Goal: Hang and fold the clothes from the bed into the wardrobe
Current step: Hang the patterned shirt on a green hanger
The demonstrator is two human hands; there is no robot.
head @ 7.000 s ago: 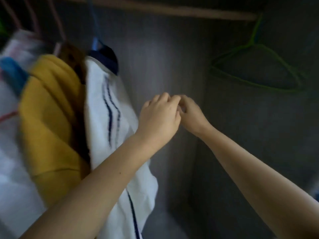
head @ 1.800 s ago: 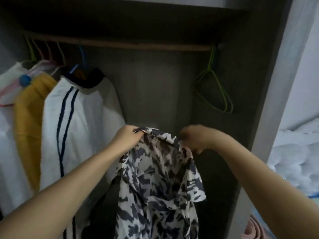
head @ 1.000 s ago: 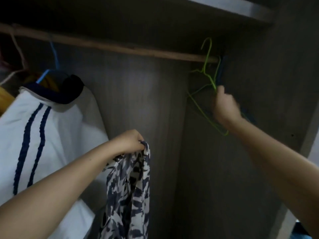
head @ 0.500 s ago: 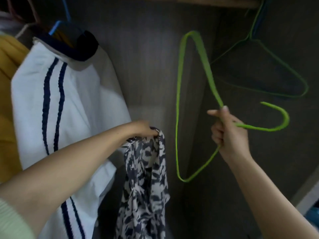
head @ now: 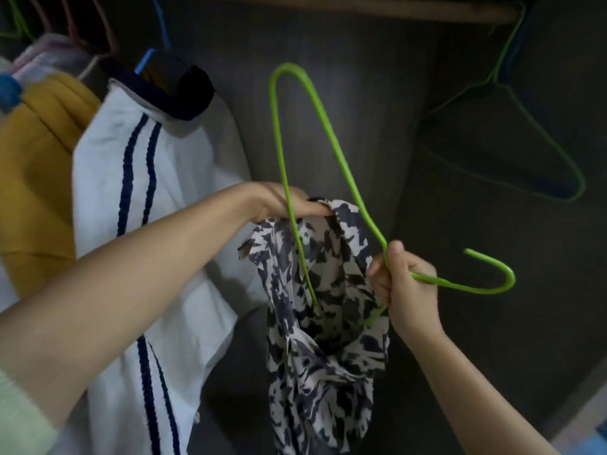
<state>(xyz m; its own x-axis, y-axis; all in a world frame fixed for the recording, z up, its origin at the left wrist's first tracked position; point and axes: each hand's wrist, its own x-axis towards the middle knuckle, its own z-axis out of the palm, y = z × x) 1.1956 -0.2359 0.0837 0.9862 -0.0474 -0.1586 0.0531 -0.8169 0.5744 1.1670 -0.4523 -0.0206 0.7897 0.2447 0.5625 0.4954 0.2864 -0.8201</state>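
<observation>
A white blouse with dark blue blotches (head: 325,323) hangs in front of the open wardrobe. My left hand (head: 279,203) pinches its neckline at the top. My right hand (head: 405,290) grips a bright green wire hanger (head: 297,103) at its neck, with the hook pointing right. The hanger is turned on its side, and its lower corner sits inside the blouse's neck opening, hidden by the cloth.
On the wooden rail (head: 361,11), a white jacket with navy stripes (head: 154,205) and a mustard garment (head: 36,192) hang at the left. An empty green hanger (head: 512,136) hangs at the right by the wardrobe's side wall.
My right hand took the green hanger off the rail and brought it left and down to the blouse. Its lower corner now goes into the neck opening that my left hand holds.
</observation>
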